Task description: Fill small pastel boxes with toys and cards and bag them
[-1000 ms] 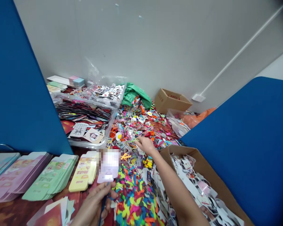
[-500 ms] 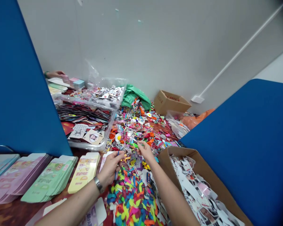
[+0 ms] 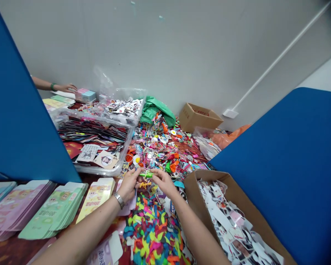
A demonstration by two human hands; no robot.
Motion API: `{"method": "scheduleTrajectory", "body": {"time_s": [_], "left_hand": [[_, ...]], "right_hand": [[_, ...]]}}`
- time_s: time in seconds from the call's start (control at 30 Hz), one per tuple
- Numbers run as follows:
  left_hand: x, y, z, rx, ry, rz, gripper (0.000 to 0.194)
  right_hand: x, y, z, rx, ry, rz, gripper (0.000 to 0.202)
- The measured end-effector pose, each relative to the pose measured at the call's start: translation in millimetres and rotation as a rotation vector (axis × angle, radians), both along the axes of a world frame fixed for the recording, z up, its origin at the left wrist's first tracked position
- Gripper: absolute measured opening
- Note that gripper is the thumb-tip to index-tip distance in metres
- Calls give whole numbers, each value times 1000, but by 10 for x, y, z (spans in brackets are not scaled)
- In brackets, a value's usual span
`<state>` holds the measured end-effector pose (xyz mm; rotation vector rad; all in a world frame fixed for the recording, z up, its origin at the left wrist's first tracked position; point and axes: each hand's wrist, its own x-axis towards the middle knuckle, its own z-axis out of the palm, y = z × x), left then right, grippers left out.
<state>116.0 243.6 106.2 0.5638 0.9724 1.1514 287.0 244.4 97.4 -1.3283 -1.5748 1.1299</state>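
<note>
My left hand (image 3: 129, 184) and my right hand (image 3: 164, 182) are close together over the pile of trinkets (image 3: 154, 147). A small green item (image 3: 146, 175) lies between their fingertips, pinched by both. An orange-yellow trinket (image 3: 145, 184) hangs just below it, by the left fingers. Under my hands lies a heap of bright small pieces (image 3: 154, 235) in yellow, blue, pink and orange. A pale purple packet (image 3: 127, 204) is partly hidden behind my left hand.
Stacks of green (image 3: 53, 211), purple and yellow packets stand at left. Clear bins (image 3: 124, 154) hold cards and cutouts. An open carton (image 3: 193, 184) of cutouts is at right; a small box (image 3: 200, 117) stands behind. Blue partitions flank both sides. Another person's hand (image 3: 67, 88) is at back left.
My right hand has moved left with the green item to meet my left hand. The other person's hand and forearm show more. The view has shifted slightly.
</note>
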Motion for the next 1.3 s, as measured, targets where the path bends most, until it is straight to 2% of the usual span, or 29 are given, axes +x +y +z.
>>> {"method": "scheduleTrajectory", "body": {"time_s": [0.07, 0.13, 0.2, 0.27, 0.43, 0.5, 0.6, 0.73, 0.9, 0.97, 1.1, 1.2, 1.3], "left_hand": [[-27, -23, -6, 4, 15, -22, 47], [-39, -45, -1, 2, 22, -53, 47], [-43, -65, 14, 0, 13, -86, 46], [-40, -85, 30, -3, -9, -121, 46], [-20, -140, 2, -28, -31, -162, 50], [-24, -147, -22, -39, -13, -130, 47], [-34, -126, -22, -51, 13, -35, 48], [26, -40, 45, -18, 37, 12, 48], [116, 115, 100, 45, 99, 12, 44], [115, 149, 102, 78, 118, -8, 44], [98, 131, 81, 119, 117, -67, 50], [76, 88, 69, 144, 112, -105, 53], [17, 82, 82, 154, 111, -127, 55]], "right_hand": [[-23, -3, 0, 7, 22, 21, 37], [-42, -3, 10, 3, 59, 35, 54], [-57, -8, 45, 4, 77, 42, 63], [-70, -25, 114, 52, 1, 31, 59], [-65, -105, 323, 294, -320, 0, 52], [-7, -132, 351, 328, -351, 16, 48], [156, -160, 339, 291, -373, 12, 44], [329, -230, 365, 263, -334, -46, 38], [332, -331, 414, 300, -237, -129, 31], [355, -315, 354, 247, -121, -233, 30], [427, -244, 171, 198, 45, -432, 41], [428, -241, 114, 207, 65, -477, 39], [407, -256, 128, 181, 130, -486, 38]]}}
